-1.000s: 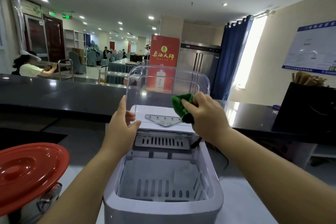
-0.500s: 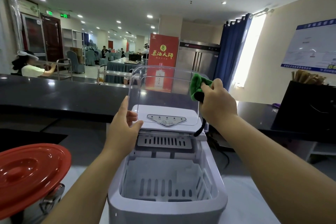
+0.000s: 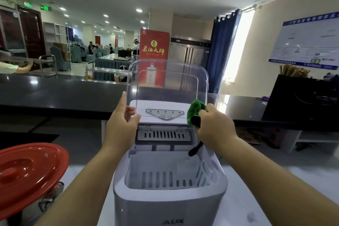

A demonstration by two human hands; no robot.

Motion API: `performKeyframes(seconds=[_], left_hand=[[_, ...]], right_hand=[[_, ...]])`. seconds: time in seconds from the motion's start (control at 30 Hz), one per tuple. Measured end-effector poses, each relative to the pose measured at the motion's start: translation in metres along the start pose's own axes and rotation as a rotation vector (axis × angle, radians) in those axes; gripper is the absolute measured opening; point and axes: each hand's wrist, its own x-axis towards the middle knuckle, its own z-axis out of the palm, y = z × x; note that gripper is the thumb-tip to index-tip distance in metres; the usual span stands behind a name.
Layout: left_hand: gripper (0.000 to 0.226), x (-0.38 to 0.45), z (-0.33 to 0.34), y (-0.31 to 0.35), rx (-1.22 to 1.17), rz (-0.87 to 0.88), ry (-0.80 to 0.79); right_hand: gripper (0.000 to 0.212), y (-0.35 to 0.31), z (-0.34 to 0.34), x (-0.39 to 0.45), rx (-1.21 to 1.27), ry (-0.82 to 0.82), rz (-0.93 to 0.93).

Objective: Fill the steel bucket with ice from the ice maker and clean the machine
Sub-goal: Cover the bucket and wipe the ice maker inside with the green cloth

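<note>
The white ice maker (image 3: 169, 205) stands in front of me with its clear lid (image 3: 167, 82) raised upright. Its slotted basket (image 3: 170, 176) looks empty. My left hand (image 3: 122, 124) holds the lid's left edge, thumb on the inside. My right hand (image 3: 215, 126) grips a green cloth (image 3: 195, 111) with a black strap hanging from it, pressed against the lid's lower right edge. The steel bucket (image 3: 36, 207) sits at the lower left under a red lid (image 3: 27, 174).
A long black counter (image 3: 55, 97) runs behind the ice maker. A black box (image 3: 302, 101) with wooden sticks stands on it at the right. Beyond are a red banner, a steel fridge, blue curtains and seated people in a dining hall.
My right hand with the green cloth went up to the lid's upper right corner, then came down to its lower right edge. My left hand stayed on the lid's left edge.
</note>
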Motion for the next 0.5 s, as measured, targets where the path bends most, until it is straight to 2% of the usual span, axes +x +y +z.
performKeyframes(seconds=[0.23, 0.43, 0.5], left_hand=[[0.052, -0.011, -0.012, -0.009, -0.116, 0.002, 0.016], [0.038, -0.014, -0.025, -0.023, -0.248, -0.046, 0.018], [0.036, -0.011, -0.027, -0.023, -0.289, -0.068, 0.011]], right_hand=[[0.019, -0.009, -0.014, -0.009, 0.04, -0.115, 0.01], [0.024, -0.049, -0.011, -0.024, 0.313, -0.147, -0.126], [0.032, -0.066, -0.01, -0.027, 0.386, -0.149, -0.179]])
